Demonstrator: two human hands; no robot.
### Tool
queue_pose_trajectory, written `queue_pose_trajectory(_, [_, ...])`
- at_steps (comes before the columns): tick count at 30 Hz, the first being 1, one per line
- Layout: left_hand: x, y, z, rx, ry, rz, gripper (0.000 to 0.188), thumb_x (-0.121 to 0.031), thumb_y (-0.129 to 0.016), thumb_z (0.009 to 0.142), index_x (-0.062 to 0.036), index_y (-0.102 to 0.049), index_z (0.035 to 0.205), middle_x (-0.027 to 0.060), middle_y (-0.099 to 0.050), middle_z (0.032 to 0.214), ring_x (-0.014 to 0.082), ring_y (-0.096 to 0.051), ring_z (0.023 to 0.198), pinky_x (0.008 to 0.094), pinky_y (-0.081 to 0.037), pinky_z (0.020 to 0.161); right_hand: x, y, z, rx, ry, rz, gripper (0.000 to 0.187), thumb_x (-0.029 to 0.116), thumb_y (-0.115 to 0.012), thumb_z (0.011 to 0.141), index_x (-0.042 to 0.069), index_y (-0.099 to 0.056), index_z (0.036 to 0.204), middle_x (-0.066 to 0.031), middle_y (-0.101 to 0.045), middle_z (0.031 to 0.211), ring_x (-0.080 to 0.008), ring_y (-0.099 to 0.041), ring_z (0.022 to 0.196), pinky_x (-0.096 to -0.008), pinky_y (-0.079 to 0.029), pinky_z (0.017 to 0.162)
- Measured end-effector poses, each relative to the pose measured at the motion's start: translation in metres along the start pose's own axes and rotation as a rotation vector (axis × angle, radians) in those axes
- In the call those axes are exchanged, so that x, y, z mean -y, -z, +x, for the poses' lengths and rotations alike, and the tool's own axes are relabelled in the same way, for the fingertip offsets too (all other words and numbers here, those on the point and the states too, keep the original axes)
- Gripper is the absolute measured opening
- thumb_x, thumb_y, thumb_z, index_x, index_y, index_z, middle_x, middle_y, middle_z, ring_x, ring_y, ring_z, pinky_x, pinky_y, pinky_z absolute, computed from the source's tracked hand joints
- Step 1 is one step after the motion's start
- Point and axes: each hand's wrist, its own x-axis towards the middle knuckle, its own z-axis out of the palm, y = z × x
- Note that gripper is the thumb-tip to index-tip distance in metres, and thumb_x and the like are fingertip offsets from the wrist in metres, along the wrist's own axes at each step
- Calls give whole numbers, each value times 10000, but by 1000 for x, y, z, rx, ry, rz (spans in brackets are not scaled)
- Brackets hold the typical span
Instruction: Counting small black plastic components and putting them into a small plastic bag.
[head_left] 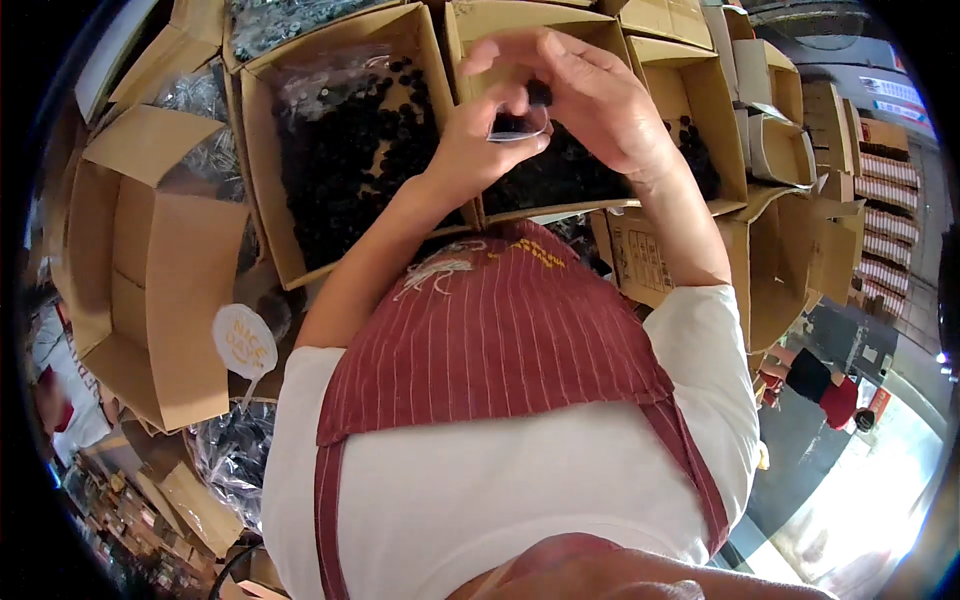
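Above the boxes in front of me, my left hand (485, 130) holds a small clear plastic container (518, 128) between thumb and fingers. A small round black cap (540, 93) sits just above the container's rim, beside the left fingertips. My right hand (605, 95) curves over the cap from the right, fingers bent around it; its exact grip is partly hidden. Beneath the hands, a cardboard box (468, 60) holds many black pieces (560, 175). Immediately left, another cardboard box (262, 150) contains more small round black pieces (345, 165) and a clear plastic bag (325, 85).
An open cardboard box (190, 310) stands at left, near a round white hand fan (245, 340). Bagged dark pieces (235, 450) lie below it. More open boxes (775, 270) line the right side. A person (838, 402) is farther off at right.
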Motion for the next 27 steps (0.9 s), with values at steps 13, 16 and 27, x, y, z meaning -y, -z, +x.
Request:
queue_pose_trajectory(13, [5,2,4,-116,-1,-148,208,41,-696,822,-50,-585,972,56,-638,935,151,-609,925,296,-497,825,-116,300,-108,-464,-550,-1606,622,361,-615,915,69,-420,1428,-256,-379,1473,-413,-372,1348,-462,-337,1101])
queue_pose_trajectory(16, [6,2,3,-123,44,-129,194,49,-683,823,-30,-593,975,57,-638,935,153,-620,918,288,-497,825,-181,310,-153,-413,-497,-1147,510,317,-573,935,135,-476,1402,-200,-419,1473,-470,-323,1366,-499,-291,1128])
queue_pose_trajectory(27, [-2,-3,5,-148,152,-175,177,68,-688,821,-9,-586,943,47,-647,899,128,-620,865,267,-500,803,-97,260,-145,-782,-515,-680,233,210,-708,868,48,-669,1032,-75,-693,917,-149,-645,705,-275,-513,616])
